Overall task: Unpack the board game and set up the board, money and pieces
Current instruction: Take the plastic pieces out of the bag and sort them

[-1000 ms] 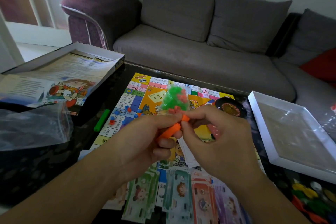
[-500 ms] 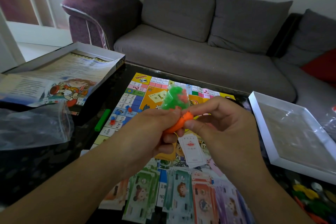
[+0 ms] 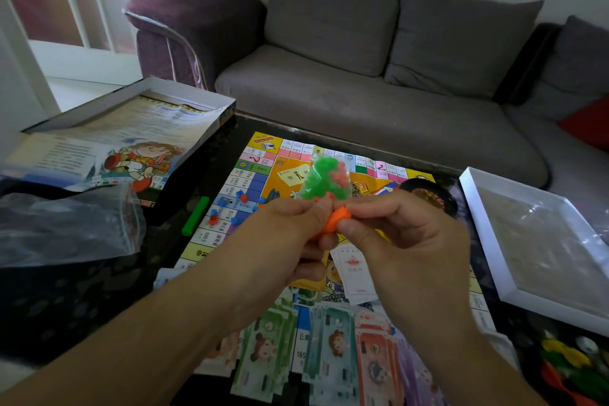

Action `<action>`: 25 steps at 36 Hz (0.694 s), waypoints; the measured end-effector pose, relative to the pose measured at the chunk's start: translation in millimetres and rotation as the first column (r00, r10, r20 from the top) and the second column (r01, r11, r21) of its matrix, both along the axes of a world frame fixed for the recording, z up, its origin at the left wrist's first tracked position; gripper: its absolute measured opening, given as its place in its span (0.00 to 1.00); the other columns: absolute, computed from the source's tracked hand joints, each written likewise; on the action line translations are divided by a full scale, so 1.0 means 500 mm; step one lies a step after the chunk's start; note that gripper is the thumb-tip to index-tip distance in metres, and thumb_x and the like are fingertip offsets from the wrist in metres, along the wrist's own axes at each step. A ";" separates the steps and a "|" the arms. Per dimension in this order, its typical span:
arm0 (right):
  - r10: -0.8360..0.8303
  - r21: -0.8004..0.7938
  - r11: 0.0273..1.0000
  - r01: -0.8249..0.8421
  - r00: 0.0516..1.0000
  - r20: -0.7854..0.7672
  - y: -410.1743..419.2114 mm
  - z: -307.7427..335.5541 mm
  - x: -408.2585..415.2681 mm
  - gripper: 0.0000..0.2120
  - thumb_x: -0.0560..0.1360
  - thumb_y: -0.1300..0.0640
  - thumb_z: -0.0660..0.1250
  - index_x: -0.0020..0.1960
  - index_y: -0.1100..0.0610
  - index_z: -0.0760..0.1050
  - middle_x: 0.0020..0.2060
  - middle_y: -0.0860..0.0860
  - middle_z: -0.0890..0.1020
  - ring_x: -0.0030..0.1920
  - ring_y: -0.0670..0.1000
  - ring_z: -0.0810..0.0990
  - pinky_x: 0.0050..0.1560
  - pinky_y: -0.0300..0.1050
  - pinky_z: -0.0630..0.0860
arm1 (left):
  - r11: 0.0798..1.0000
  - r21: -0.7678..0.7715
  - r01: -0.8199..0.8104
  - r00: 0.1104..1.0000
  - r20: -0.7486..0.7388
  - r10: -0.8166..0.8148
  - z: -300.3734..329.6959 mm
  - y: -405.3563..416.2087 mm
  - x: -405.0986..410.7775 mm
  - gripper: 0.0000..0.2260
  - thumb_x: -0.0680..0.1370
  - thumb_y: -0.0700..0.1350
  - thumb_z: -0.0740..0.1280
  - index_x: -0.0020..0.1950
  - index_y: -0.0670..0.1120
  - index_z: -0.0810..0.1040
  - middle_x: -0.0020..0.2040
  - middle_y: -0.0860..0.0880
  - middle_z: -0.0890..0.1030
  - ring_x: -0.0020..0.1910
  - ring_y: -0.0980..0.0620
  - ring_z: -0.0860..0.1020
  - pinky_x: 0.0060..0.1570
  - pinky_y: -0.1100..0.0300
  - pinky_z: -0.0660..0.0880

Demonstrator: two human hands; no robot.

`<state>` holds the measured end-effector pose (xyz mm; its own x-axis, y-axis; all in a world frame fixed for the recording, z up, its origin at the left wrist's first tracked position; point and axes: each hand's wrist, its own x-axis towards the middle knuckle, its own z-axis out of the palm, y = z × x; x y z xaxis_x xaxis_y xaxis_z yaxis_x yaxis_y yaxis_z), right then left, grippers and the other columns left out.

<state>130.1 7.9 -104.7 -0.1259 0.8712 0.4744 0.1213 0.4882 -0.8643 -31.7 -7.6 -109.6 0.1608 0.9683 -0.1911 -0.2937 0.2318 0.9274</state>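
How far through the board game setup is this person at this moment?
Done: the board lies open on the table, banknotes are fanned along its near edge, and a few small pieces sit on it. In hand: the left hand and right hand grip a bag of green and red pieces. Left: emptying it.

Grey sofa (image 3: 379,89) behind dark table (image 3: 66,300)

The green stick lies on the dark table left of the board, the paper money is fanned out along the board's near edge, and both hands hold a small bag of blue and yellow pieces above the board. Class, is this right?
Not quite. The head view shows the small bag holds green and orange-red pieces, not blue and yellow. The rest stands: the green stick lies left of the board, the paper money is fanned along its near edge, and the left hand and right hand hold the bag.
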 end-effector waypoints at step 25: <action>0.132 -0.303 0.953 0.014 0.880 0.456 0.140 -0.051 -0.140 0.12 0.80 0.64 0.69 0.52 0.47 0.82 0.47 0.43 0.85 0.49 0.40 0.83 0.49 0.38 0.80 | 0.966 0.048 -0.254 0.810 -0.536 0.239 0.021 0.083 -0.213 0.16 0.79 0.56 0.68 0.37 0.47 0.78 0.28 0.55 0.71 0.31 0.53 0.66 0.33 0.57 0.65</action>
